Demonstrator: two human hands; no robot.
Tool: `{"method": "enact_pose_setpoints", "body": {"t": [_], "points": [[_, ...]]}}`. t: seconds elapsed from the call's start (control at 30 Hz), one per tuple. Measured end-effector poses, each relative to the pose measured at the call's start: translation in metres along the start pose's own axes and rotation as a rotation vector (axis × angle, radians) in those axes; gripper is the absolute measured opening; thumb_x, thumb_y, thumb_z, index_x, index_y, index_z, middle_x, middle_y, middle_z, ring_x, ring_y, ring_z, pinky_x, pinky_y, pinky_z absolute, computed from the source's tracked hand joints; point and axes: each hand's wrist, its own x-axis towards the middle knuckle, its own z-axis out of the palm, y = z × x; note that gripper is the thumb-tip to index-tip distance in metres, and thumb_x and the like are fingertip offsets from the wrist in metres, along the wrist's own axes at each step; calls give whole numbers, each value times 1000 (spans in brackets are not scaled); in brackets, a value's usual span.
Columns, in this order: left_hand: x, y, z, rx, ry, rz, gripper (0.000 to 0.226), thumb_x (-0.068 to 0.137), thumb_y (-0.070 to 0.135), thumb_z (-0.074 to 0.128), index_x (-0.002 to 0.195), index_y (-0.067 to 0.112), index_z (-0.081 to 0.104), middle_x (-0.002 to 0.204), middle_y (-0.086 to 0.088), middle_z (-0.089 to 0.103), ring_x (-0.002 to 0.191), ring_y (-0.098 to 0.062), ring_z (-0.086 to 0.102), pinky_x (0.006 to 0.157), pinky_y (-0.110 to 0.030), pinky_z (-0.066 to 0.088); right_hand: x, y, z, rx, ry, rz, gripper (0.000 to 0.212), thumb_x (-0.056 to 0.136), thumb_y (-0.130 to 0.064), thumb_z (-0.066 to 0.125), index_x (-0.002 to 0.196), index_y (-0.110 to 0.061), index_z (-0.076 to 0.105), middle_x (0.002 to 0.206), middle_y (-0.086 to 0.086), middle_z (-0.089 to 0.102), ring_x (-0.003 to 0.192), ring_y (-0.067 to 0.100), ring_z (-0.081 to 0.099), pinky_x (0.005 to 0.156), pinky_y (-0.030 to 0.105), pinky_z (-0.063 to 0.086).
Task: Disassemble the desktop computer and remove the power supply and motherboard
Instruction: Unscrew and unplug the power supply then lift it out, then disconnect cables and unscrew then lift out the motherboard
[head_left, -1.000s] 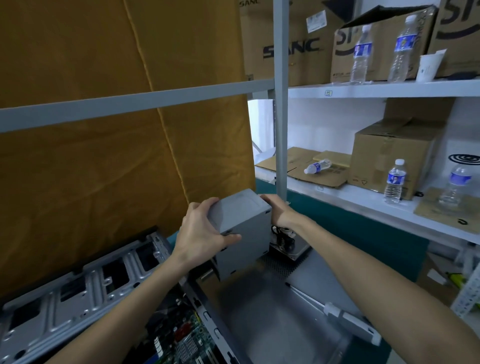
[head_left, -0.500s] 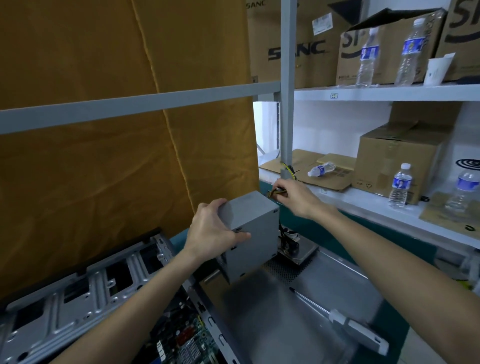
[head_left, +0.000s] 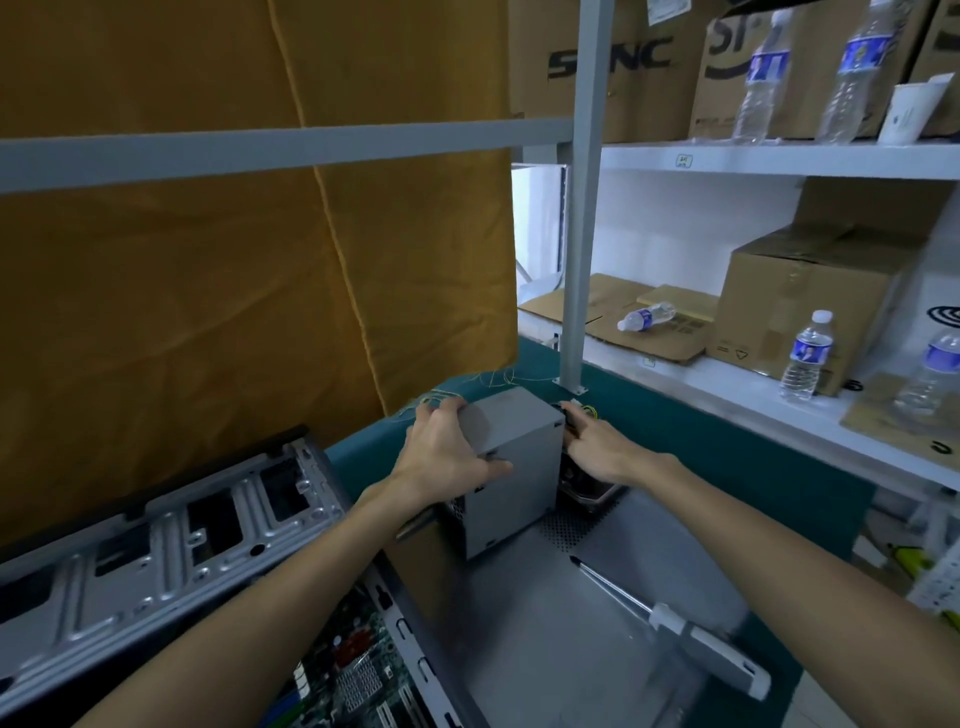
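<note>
The grey power supply stands upright on the metal side panel. My left hand grips its left top edge, fingers curled over it and thumb across the front. My right hand is at its right side and holds the bundle of cables that comes out there. The open computer case lies at the lower left, with the green motherboard showing inside it.
A screwdriver with a grey handle lies on the panel at the right. A grey shelf post stands just behind the power supply. Shelves at the right carry cardboard boxes and water bottles. A yellow curtain hangs at the left.
My right hand has come down from the shelf edge with the cables to the right side of the power supply. The view has tilted down; my left hand keeps its grip.
</note>
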Motion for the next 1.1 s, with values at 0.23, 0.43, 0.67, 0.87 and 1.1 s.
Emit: {"method": "enact_pose_setpoints", "body": {"t": [0.23,0.43,0.67,0.87,1.1], "points": [[1,-3,4,99,-96,-61,106,70,64,81,148,15,27,143,-8,29,134,-39,39,109,-52,44,8,16,15,-43,22,4,56,105,-58,32,149,-26,47,153,9,48,134,30,49,102,37,41],[3,2,3,201,-86,-86,104,72,67,78,145,11,30,146,-11,30,133,-40,42,105,-53,46,11,22,23,-47,65,-15,53,103,-63,30,136,-31,56,142,8,52,125,28,54,100,42,44],[2,2,4,279,-69,-81,109,72,72,74,150,13,25,152,-13,29,134,-40,43,104,-53,47,6,18,25,-32,49,7,57,104,-63,28,149,-34,45,153,7,44,139,30,44,112,45,37],[-2,-1,6,278,-48,-62,103,73,74,70,146,16,27,146,-11,35,131,-39,46,101,-53,47,-33,12,32,7,184,-34,63,107,-55,28,162,-26,21,169,3,20,153,22,24,124,43,23],[-39,0,-13,113,41,88,93,87,57,70,152,10,23,149,-16,31,139,-40,35,114,-51,34,-124,3,35,-347,246,13,40,99,-51,55,121,-20,42,115,4,53,91,19,57,73,35,49]]}}
